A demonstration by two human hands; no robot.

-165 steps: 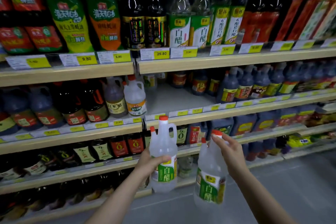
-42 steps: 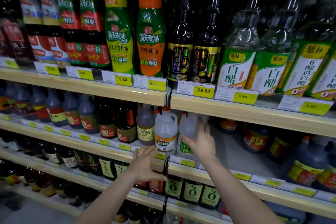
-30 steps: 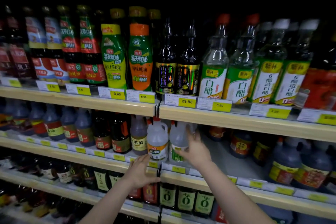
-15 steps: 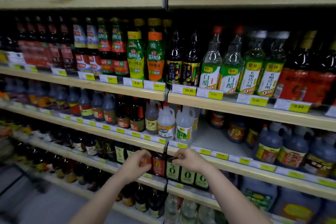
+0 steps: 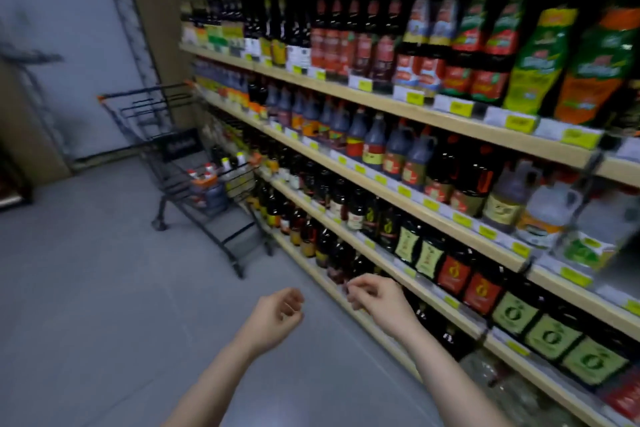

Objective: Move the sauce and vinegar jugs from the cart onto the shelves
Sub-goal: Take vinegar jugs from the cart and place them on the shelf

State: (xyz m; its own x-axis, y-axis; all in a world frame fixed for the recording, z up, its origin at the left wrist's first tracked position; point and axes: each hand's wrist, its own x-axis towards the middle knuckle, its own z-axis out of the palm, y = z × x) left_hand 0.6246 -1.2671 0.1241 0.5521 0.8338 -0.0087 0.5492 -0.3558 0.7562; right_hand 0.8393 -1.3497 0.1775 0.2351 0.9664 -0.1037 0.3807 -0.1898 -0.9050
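A person's left hand (image 5: 277,314) and right hand (image 5: 375,296) hang loosely curled and empty over the grey floor (image 5: 86,288), beside stocked shelves (image 5: 408,199). Ahead, red-capped jugs (image 5: 204,184) sit in a black shopping cart (image 5: 194,163) parked against the shelving.

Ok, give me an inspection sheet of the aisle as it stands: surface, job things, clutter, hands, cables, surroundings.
Surface: grey floor; wooden shelves with yellow price tags.
Job's things: cart stands down the aisle by the shelves, capped jugs in its basket. Clear vinegar jugs stand on a middle shelf at right, beside dark jugs.
Clutter: nothing seen.
Hands: left hand and right hand both empty, fingers loosely curled, low in front of the shelves.
Cables: nothing seen.
Surroundings: pale wall at the aisle's end; view blurred, labels unreadable.
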